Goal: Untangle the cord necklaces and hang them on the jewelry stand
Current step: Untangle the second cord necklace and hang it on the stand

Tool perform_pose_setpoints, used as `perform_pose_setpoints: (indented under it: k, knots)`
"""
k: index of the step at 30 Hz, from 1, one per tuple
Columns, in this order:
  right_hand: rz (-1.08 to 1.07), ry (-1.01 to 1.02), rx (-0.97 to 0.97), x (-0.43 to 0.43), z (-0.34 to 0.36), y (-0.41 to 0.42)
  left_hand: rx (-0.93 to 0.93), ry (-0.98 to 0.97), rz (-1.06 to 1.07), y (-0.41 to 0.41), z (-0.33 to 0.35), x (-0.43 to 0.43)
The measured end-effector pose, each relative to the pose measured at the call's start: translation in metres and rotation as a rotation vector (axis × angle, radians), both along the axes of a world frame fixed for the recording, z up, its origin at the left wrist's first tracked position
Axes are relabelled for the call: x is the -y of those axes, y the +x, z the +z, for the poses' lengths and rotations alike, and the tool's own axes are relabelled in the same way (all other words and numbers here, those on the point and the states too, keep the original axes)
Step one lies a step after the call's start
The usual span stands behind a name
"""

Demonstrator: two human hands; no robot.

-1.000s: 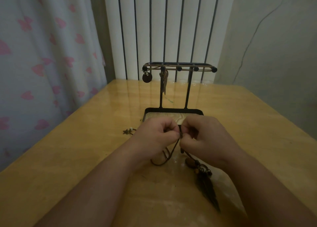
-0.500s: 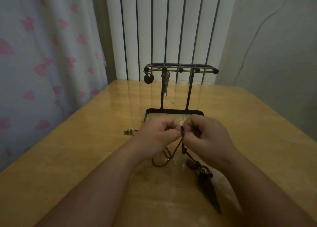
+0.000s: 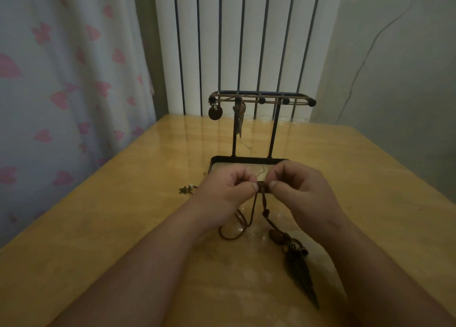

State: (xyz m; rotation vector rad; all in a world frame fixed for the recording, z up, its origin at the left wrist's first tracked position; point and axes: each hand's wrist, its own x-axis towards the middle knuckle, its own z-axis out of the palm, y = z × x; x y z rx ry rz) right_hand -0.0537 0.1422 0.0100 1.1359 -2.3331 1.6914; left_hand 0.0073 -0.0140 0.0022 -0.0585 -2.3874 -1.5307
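Observation:
My left hand [image 3: 225,192] and my right hand [image 3: 299,193] pinch the same dark brown cord necklace [image 3: 261,189] between thumbs and forefingers, just in front of the stand's base. Its cord hangs down to a loop on the table, and its beads and dark feather pendant [image 3: 299,276] lie below my right wrist. The black jewelry stand [image 3: 272,129] rises behind my hands. A round disc pendant [image 3: 215,112] and a long pendant [image 3: 239,122] hang from its top bar. A small star and bead piece [image 3: 187,189] lies left of my left hand.
The wooden table [image 3: 98,228] runs to a curtain with pink hearts [image 3: 61,92] on the left, a white ribbed radiator [image 3: 234,43] behind and a grey wall [image 3: 394,80] on the right. The stand's tray base [image 3: 222,161] sits right behind my knuckles.
My two hands have drawn slightly apart, showing a short piece of cord between the thumbs. The feather pendant has stayed on the table.

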Motion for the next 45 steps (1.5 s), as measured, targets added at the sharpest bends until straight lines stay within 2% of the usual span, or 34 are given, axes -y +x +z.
perform_pose_setpoints:
  k: [4, 13, 20, 37, 45]
  knots:
    - [-0.081, 0.021, -0.080, -0.002, 0.003, 0.001, 0.002, -0.089, 0.067, 0.001, 0.001, 0.000]
    - [-0.117, 0.444, -0.333, 0.002, 0.012, 0.010, 0.033, -0.203, 0.111, 0.003, 0.003, -0.003]
    - [-0.116, 0.544, -0.445, 0.002, 0.011, 0.007, 0.083, -0.247, 0.074, 0.004, 0.002, -0.003]
    - [-0.130, 0.512, -0.453, 0.002, 0.011, 0.009, 0.102, -0.059, 0.022, 0.003, 0.002, -0.001]
    - [-0.149, 0.472, -0.398, 0.004, 0.010, 0.011, 0.005, -0.025, 0.025, 0.003, 0.004, -0.003]
